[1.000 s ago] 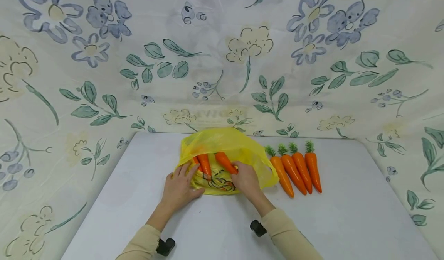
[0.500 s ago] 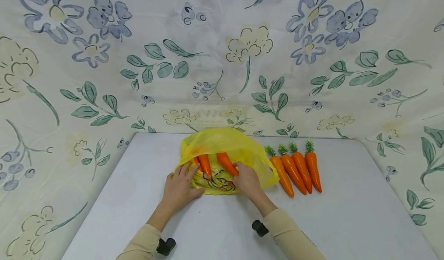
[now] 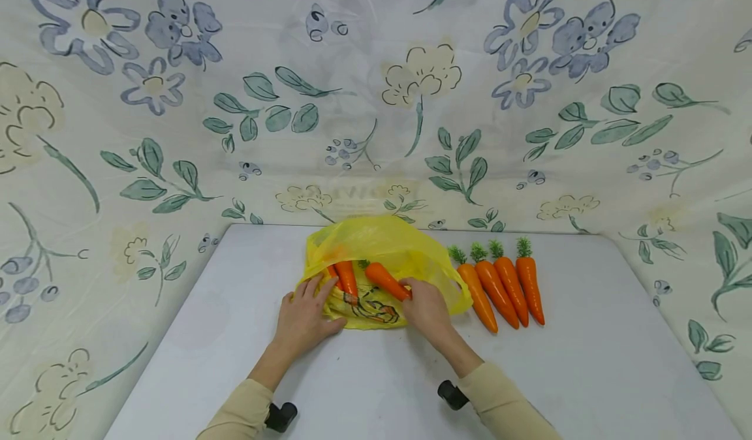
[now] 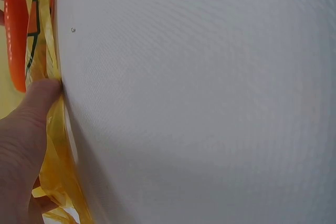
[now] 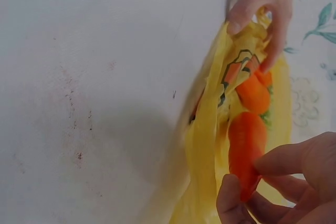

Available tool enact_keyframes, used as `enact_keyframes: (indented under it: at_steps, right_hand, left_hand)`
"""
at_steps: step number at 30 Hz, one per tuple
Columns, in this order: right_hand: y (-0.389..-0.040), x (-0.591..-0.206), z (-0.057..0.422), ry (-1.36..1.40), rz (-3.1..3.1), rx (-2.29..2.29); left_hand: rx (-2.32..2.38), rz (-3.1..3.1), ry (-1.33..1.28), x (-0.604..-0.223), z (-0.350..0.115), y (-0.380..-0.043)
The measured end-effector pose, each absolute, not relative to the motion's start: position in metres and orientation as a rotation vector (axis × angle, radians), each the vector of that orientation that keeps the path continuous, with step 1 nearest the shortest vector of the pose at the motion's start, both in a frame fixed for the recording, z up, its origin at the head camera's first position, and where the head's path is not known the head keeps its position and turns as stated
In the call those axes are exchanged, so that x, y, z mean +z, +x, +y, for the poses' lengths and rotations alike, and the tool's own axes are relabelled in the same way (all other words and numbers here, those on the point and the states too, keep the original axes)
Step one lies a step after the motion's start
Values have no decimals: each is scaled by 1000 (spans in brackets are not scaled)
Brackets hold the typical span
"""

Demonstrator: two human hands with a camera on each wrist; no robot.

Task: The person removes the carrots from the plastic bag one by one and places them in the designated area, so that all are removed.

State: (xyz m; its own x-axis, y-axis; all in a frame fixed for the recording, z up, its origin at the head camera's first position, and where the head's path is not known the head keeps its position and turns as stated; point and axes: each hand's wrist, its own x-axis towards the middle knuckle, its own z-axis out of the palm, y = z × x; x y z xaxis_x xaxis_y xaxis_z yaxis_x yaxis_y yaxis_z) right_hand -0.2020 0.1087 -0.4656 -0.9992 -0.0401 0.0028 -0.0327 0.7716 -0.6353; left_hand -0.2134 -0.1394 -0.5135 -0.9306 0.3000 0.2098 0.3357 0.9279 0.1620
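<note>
Qty 1 carrot, at mouth of yellow bag; tip pinched by R hand. Was drawn farther out, leafy top newly visible, i.e. nearly free. L hand rested, spread, on bag's front.

A glossy orange carrot slants, leafy end inward, in the open mouth of a yellow bag.

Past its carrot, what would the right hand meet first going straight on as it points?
Probably the raised top of the yellow bag, beyond the right hand and held carrot; depth there is unclear.
</note>
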Motion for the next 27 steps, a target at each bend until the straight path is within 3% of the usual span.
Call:
enact_keyframes:
  at_steps: [27]
  right_hand:
    - [-177,-450,141,-135,2945,-1154]
  left_hand:
    - [-278,-2923,-483,-509,-138,-213]
